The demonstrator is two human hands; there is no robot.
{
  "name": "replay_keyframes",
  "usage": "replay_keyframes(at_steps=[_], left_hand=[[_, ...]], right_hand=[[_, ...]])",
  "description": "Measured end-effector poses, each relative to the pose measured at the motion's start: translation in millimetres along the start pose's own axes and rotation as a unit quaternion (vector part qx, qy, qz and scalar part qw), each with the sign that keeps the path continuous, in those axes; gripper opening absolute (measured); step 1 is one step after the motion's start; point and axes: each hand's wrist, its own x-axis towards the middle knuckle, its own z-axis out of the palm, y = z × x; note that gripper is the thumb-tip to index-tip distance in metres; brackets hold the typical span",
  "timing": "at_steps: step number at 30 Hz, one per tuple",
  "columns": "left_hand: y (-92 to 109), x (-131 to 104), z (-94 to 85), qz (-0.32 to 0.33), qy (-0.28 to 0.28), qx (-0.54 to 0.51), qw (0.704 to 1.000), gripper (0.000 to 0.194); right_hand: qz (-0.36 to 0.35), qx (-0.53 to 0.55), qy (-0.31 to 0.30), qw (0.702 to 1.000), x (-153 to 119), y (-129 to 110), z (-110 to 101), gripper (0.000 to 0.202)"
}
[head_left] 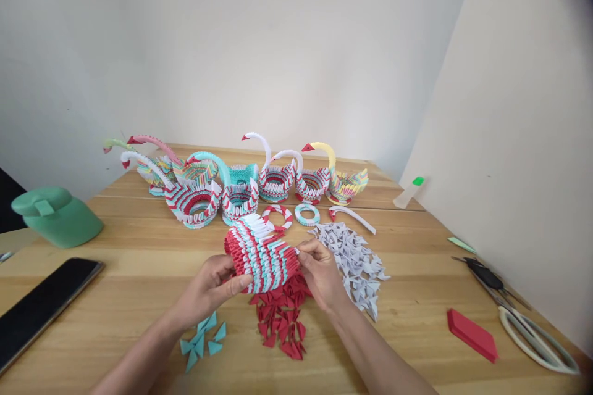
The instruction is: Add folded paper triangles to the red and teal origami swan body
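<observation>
A folded-paper body (264,256) in red, white and light blue rows is held tilted above the table. My left hand (210,284) grips its lower left side, thumb on the outside. At its right edge my right hand (320,268) pinches a small white paper piece (297,251) against the rim. Beneath the body lies a pile of red folded triangles (282,321). Light blue triangles (201,339) are scattered near my left forearm, and a heap of white triangles (354,259) is just right of my right hand.
Several finished paper swans (194,197) stand behind, with two paper rings (307,214) and a loose white neck (354,217) before them. At left are a green lidded container (58,219) and a phone (44,305). Scissors (532,336), a cutter (484,273) and red paper (471,333) lie right.
</observation>
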Motion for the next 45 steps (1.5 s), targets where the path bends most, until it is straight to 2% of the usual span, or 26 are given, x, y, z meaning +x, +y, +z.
replay_keyframes(at_steps=[6, 9, 17, 22, 27, 30, 39, 45], left_hand=[[11, 0, -13.3, -0.004, -0.005, 0.064, 0.998, 0.037], [11, 1, -16.0, -0.008, -0.005, 0.080, 0.997, 0.037], [8, 4, -9.7, -0.019, -0.003, 0.041, 0.999, 0.034], [11, 5, -4.4, -0.029, 0.006, 0.026, 0.999, 0.033], [3, 5, 1.2, -0.045, 0.055, 0.030, 0.997, 0.031], [-3, 6, 3.5, -0.046, 0.084, 0.053, 0.994, 0.031], [-7, 6, 3.8, -0.041, 0.104, 0.068, 0.991, 0.029], [-7, 8, 4.3, -0.040, 0.101, 0.073, 0.991, 0.028]], right_hand=[[0.034, -0.142, -0.104, 0.984, 1, -11, -5, 0.016], [0.066, -0.176, -0.132, 0.973, 2, -13, -5, 0.018], [0.079, -0.181, -0.107, 0.974, 1, -11, -8, 0.029], [0.078, -0.231, -0.098, 0.965, -1, -14, -3, 0.028], [0.080, -0.242, -0.091, 0.963, -2, -13, 0, 0.029], [0.088, -0.227, -0.093, 0.965, -3, -12, 0, 0.029], [0.138, -0.153, -0.105, 0.973, -3, -12, 2, 0.029], [0.102, -0.196, -0.131, 0.966, -2, -10, 0, 0.029]])
